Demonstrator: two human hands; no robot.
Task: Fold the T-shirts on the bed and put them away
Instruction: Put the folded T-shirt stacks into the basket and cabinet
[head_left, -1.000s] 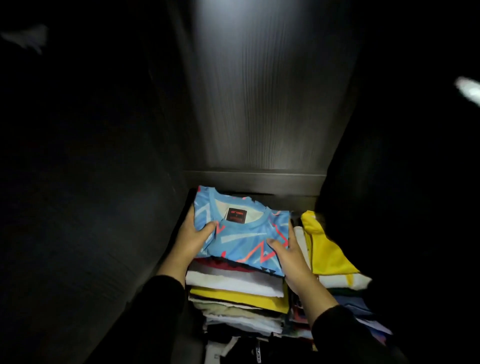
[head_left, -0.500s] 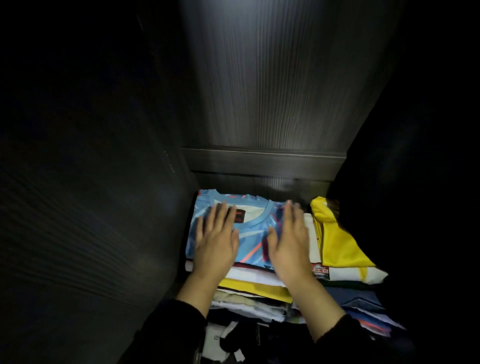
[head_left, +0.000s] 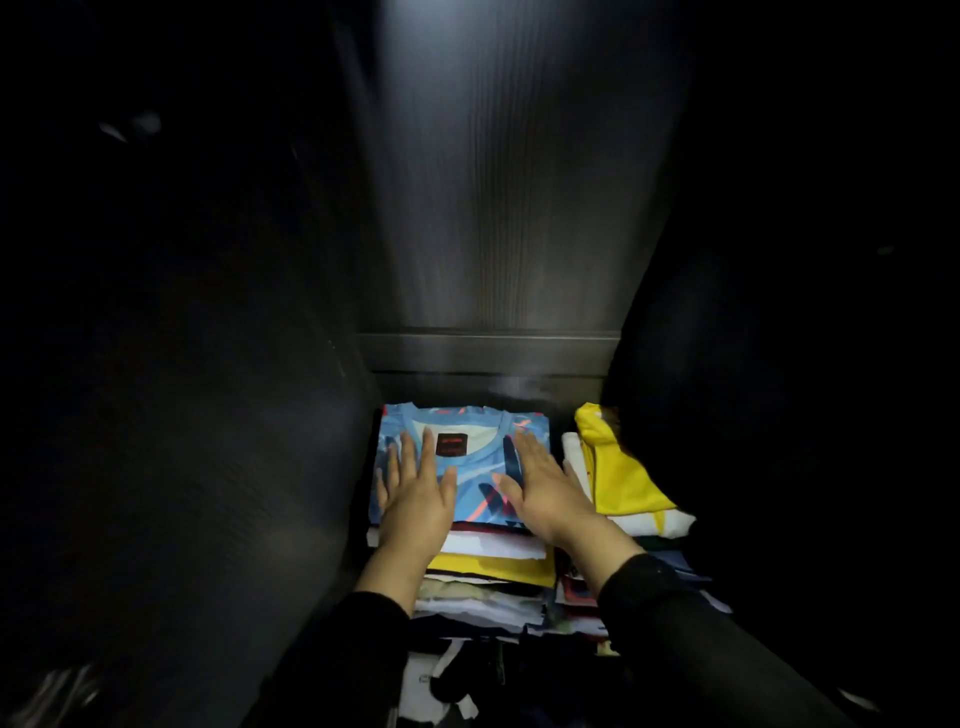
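**A:** Starting nearest me, what do you have?

**B:** Two black sleeves (head_left: 358, 639) come up from the bottom of the frame. Above them, lower centre, my left hand (head_left: 415, 499) and right hand (head_left: 545, 493) lie palm-down on the blue patterned T-shirt (head_left: 467, 483). Fingers straight and spread on both; neither grip has closed round anything, they only press on the cloth.

**A:** And the shirt itself?

**B:** Folded into a flat rectangle, collar toward the back, a dark label (head_left: 450, 447) showing inside the neck. It lies on top of the left stack (head_left: 488, 566) of folded clothes, with white and yellow layers beneath. I judge it light, soft and limp, a smooth, slightly slick sports knit, so it would slide or sag if lifted by one corner. To shift it I'd slip my fingers under both side edges and keep it level.

**A:** Anything beside it?

**B:** Just right of centre, a second pile topped by a yellow garment (head_left: 618, 473), folded more loosely, with white cloth under it. The two piles stand close; whether they touch I can't tell.

**A:** Farther back?

**B:** A dark back panel (head_left: 519, 182) with fine vertical grain, a horizontal ledge (head_left: 488, 345) at its foot, and a dark side wall (head_left: 208, 415) at the left. The right side is too dark to read.
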